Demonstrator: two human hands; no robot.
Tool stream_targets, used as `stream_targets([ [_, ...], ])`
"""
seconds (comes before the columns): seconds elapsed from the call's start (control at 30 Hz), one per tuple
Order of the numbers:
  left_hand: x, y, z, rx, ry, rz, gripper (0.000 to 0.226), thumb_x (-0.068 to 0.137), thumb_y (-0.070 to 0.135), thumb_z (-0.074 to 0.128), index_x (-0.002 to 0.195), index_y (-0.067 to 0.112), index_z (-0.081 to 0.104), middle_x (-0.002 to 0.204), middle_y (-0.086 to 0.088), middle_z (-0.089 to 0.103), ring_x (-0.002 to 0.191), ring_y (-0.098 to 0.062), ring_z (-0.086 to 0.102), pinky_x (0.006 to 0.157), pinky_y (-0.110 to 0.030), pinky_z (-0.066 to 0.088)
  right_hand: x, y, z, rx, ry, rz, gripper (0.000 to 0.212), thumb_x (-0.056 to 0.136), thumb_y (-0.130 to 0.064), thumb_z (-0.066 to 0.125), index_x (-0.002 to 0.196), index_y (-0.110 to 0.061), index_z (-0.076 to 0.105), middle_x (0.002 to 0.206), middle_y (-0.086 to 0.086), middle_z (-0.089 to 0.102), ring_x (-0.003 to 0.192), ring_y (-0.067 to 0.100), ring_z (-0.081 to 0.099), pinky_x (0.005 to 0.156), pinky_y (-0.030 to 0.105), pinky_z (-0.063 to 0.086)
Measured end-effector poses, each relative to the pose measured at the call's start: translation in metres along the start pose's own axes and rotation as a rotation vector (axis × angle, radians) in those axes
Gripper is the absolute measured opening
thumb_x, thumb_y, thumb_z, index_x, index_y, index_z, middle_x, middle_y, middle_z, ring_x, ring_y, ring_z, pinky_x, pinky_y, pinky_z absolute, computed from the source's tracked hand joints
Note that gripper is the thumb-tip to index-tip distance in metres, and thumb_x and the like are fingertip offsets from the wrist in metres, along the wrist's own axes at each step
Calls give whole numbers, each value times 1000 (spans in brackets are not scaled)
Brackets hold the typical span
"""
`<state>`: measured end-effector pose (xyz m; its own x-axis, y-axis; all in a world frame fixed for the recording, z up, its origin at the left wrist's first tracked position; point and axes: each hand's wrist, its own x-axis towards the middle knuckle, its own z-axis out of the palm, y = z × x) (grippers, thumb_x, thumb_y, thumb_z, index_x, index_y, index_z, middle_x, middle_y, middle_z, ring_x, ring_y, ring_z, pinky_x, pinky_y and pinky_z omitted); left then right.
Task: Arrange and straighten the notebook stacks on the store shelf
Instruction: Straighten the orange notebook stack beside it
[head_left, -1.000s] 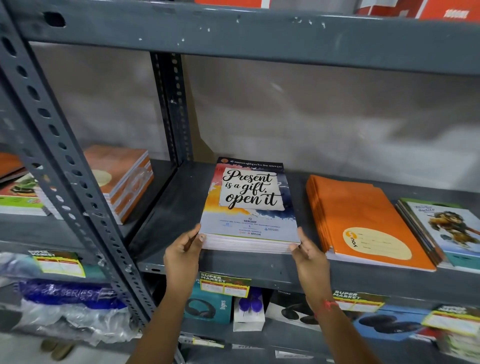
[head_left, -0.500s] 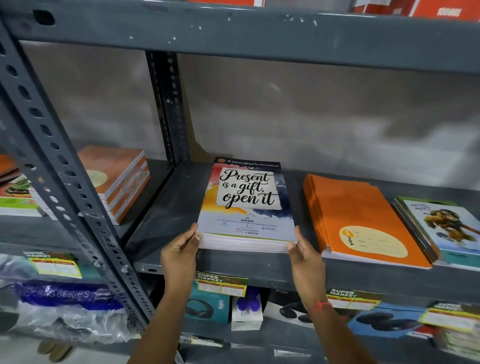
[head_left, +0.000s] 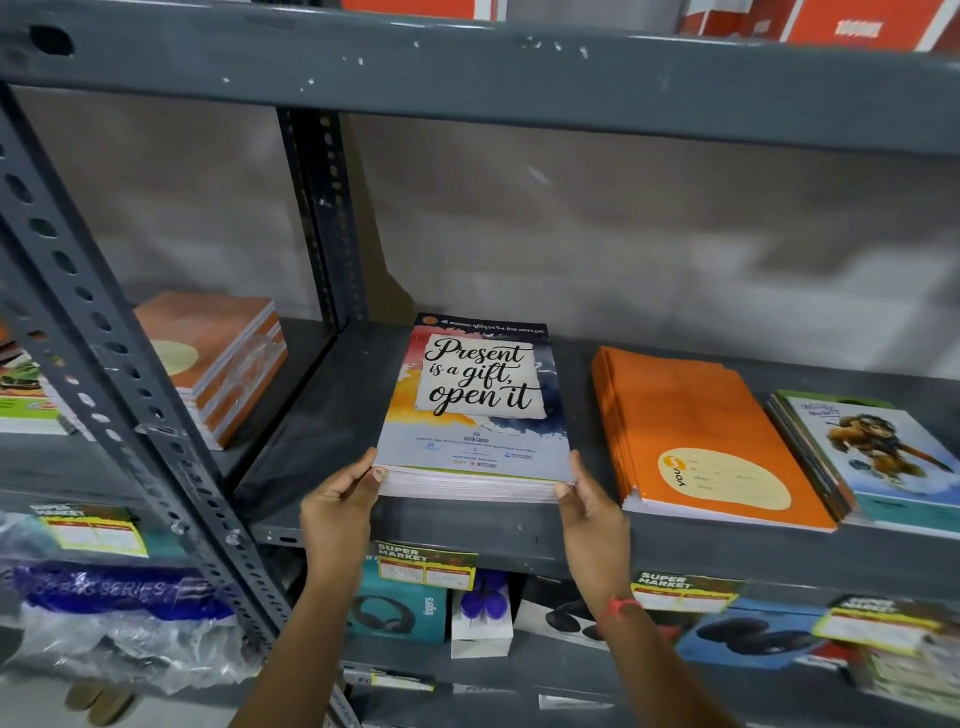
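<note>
Shelf (head_left: 322, 415): grey steel rack, paint chipped, bare grey wall (head_left: 623, 234) behind; perforated uprights (head_left: 317, 208) at the left.

Notebook stack (head_left: 475, 415): cover reads "Present is a gift, open it". Lies flat at the shelf's front edge, left of centre, well apart from the left upright.

Orange stack (head_left: 691, 415): just beside it to the right, slightly skewed, fanned along its left side.

Cartoon-cover stack (head_left: 878, 452): at the right end, touching the orange one.

Left hand (head_left: 337, 509): partly curled, fingers pressed to the stack's front left corner.

Right hand (head_left: 592, 512): likewise cupped at the front right corner.

Handling advice: squeeze both sides evenly, tap page edges flush, square the front to the shelf edge. Loose covers may slide.

Lower shelf: boxed headphones (head_left: 400, 608), price tags (head_left: 426, 564).
</note>
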<state>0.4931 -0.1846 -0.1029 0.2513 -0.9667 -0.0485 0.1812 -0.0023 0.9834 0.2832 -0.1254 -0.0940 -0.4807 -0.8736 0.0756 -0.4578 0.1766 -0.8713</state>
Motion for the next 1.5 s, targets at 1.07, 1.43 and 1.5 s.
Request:
stream_targets([
  [1.07,-134,-39,206,150,-429,15,54,85,27,53,136,28,35,121,20,55,104,15,53,84,-1,39,55,131,-220,464,-297,38,74,83,-20,61,145,-26,20,114,-36,50,92,-23,54,75,4,46],
  [1.43,-129,-39,202,148,-401,-50,43,84,18,57,119,42,50,114,20,60,107,6,47,94,-17,32,62,142,-222,553,-332,25,70,81,-3,64,141,-21,32,123,-21,55,99,-19,56,75,0,46],
  [1.5,-130,-40,203,131,-377,-46,44,84,15,58,123,34,51,112,17,61,106,2,50,88,-11,37,63,142,-220,548,-318,28,69,81,-5,64,140,-22,34,124,-21,54,97,-21,56,74,-1,45],
])
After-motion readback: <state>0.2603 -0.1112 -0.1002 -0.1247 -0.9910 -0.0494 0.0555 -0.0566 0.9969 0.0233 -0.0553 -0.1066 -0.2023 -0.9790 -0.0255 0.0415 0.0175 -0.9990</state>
